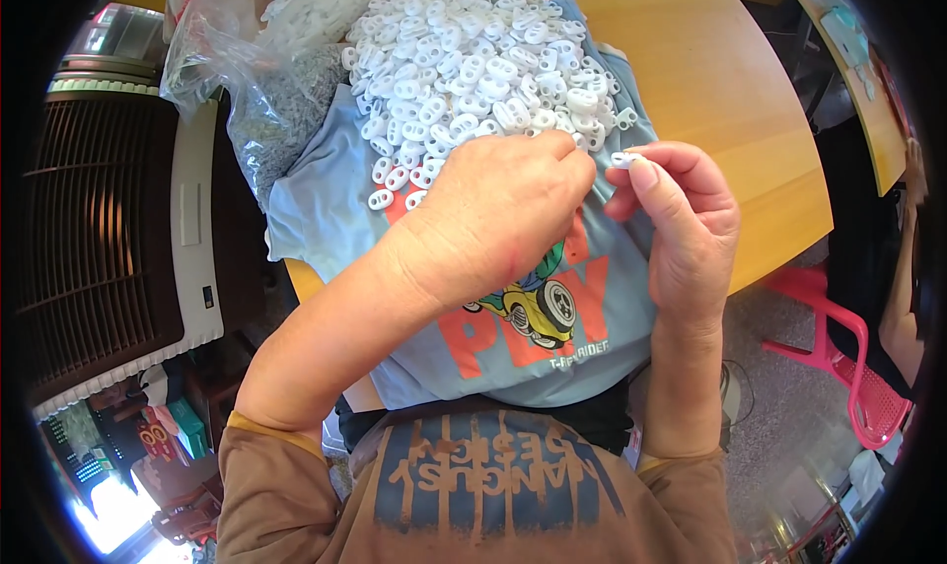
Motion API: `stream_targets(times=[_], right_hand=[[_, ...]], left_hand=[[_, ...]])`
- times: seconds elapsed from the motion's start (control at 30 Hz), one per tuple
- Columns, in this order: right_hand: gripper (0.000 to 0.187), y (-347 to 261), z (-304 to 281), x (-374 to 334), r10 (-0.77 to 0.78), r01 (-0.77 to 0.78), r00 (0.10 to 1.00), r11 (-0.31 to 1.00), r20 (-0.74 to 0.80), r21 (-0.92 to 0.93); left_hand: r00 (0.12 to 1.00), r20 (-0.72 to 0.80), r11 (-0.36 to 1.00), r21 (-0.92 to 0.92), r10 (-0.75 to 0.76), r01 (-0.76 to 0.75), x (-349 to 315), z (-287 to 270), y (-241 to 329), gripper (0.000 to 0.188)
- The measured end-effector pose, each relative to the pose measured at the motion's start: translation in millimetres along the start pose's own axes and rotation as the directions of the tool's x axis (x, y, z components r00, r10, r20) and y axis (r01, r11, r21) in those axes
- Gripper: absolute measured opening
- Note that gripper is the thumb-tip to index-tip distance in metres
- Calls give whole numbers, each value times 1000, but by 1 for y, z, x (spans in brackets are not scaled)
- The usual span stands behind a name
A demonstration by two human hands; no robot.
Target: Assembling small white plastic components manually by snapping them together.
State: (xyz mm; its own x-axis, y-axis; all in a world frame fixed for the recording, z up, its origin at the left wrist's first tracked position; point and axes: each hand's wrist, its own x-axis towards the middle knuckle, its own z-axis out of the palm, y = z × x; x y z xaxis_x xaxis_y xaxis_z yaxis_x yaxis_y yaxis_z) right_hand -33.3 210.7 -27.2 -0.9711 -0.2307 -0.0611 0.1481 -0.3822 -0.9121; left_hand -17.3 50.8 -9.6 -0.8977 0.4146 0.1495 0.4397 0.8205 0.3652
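A large heap of small white oval plastic pieces (464,61), each with two holes, lies on a light blue printed shirt (612,313) spread over the table. In front of the heap's near edge, my left hand (503,204) is closed with its fingers bent down. The back of the hand hides its fingertips and whatever they hold. To its right my right hand (691,204) pinches one white two-hole plastic piece (623,159) between thumb and index finger, above the shirt. A few loose pieces lie beside my left wrist.
At the back left stands a clear plastic bag (281,110) of small grey parts. The wooden table (710,101) curves away on the right, with a pink plastic chair (838,347) beyond it. A person (868,229) sits at far right. A dark slatted appliance (109,239) stands left.
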Motion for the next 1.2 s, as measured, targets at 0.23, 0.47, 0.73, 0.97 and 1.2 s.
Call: stream_targets(times=[0.23,0.47,0.73,0.97,1.2], right_hand=[[10,-2,-2,-1,5,-5,1000,1000,5,15],[9,-4,-3,-1,6,-7,999,999,33,44],[9,-2,-3,-3,-6,4,998,1000,59,27],[13,0,2,-2,26,-26,993,1000,116,-6],[27,-14,40,-1,149,-164,950,986,273,32]], left_hand=[[999,40,1000,-5,-5,5,4,0,3,18],[1000,27,1000,1,-1,1,-1,2,10,16],[986,-130,963,-263,-101,64,-26,6,-3,14],[918,70,588,-748,-391,308,-47,-18,2,15],[865,170,97,-965,-472,242,-62,-38,0,23]])
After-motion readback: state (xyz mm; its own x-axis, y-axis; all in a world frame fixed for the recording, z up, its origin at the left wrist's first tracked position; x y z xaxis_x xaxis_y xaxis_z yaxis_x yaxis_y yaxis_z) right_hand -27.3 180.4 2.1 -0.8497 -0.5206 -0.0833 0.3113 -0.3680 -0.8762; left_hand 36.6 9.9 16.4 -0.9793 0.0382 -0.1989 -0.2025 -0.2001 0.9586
